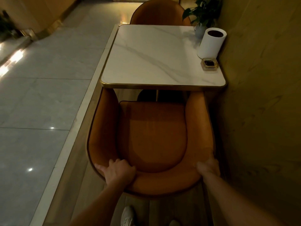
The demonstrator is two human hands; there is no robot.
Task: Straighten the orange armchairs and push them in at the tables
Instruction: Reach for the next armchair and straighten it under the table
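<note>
An orange armchair (153,136) stands right in front of me, facing a square white marble table (153,57) with a gold rim. The tips of its arms sit just under the table's near edge. My left hand (118,172) grips the left side of the chair's curved backrest. On the right side of the same backrest is my right hand (208,167), its fingers wrapped over the top. A second orange armchair (158,12) stands at the far side of the table, its back towards the table edge.
A wall runs close along the right of the chair and table. On the table's right side stand a white paper roll (211,42), a small glass ashtray (209,63) and a potted plant (202,15). Glossy tiled floor (40,95) lies lower on the left beyond a step.
</note>
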